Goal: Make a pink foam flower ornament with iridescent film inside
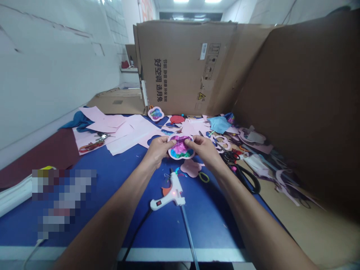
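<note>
Holding, in the centre of the frame, a flower-shaped piece (pixel 181 148), pink at the border and shiny, many-coloured inside. Pinching its left side with the left hand (pixel 158 150), its right side with the right hand (pixel 206 149), so having both clamped upon it. Having just below a pink paper flower (pixel 191 168), and, in the lower centre, a white glue gun (pixel 174 185) on the blue table (pixel 208 221).

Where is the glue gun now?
In the head view, the glue gun lies centrally on the blue tabletop, between both forearms, below the pink flower cutout.
</note>
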`<state>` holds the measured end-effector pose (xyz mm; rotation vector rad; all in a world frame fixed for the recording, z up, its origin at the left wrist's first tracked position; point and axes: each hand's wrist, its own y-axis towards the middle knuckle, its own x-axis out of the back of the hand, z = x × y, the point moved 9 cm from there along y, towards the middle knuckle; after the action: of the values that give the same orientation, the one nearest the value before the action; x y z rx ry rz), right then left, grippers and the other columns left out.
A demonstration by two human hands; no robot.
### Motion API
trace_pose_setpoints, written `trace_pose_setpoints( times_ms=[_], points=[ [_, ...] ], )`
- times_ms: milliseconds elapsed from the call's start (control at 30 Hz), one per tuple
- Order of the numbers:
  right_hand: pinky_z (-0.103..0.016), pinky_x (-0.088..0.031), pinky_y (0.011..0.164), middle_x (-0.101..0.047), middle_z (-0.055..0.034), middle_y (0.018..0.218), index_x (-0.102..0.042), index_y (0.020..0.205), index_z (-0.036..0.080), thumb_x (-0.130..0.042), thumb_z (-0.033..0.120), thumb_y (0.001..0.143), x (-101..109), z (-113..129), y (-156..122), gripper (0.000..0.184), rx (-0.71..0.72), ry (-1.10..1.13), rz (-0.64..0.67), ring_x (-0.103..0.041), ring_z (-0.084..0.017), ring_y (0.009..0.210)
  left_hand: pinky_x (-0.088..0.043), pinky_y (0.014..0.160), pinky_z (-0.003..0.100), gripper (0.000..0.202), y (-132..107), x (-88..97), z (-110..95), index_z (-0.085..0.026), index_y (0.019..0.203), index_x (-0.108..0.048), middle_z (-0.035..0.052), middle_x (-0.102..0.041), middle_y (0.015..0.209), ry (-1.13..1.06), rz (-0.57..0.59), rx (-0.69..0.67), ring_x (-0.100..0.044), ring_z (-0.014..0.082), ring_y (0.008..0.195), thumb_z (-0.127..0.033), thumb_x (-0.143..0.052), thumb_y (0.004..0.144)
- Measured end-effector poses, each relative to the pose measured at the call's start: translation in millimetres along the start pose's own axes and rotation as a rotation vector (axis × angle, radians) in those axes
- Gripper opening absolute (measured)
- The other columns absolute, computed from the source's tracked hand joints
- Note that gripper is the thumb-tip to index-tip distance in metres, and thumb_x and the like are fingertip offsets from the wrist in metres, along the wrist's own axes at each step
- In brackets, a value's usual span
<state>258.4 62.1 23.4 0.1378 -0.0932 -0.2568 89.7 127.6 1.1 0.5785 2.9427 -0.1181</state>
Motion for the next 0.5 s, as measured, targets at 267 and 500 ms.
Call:
trace_pose_setpoints(
  times_ms=[267,500],
  points=[
    [-0.030,-0.043,0.061,-0.063,0.0001,0.067,-0.064,0.069,0.021,-0.086,0.062,0.071,-2.3,-0.2,-0.9,0.046,0.011,0.019,0.008,-0.052,-0.015,0.062,-0.040,0.048,0.024,0.021,-3.9,-7.3,-2.6,-0.018,0.074,-0.073,0.0020,-0.067,0.065,0.024,0.049,-0.016,-0.055,0.0123,0.051,-0.032,-0.088,0.072],
    [-0.028,-0.041,0.056,-0.063,0.0002,0.066,-0.066,0.071,0.021,-0.085,0.062,0.071,2.2,-3.8,0.6,0.045,-0.009,0.036,-0.006,-0.051,-0.015,0.060,-0.034,0.043,0.022,0.024,-2.5,-3.1,-2.1,-0.018,0.072,-0.071,-0.0016,-0.060,0.057,0.040,0.029,0.019,-0.047,0.0090,0.044,-0.034,-0.089,0.072]
  ],
)
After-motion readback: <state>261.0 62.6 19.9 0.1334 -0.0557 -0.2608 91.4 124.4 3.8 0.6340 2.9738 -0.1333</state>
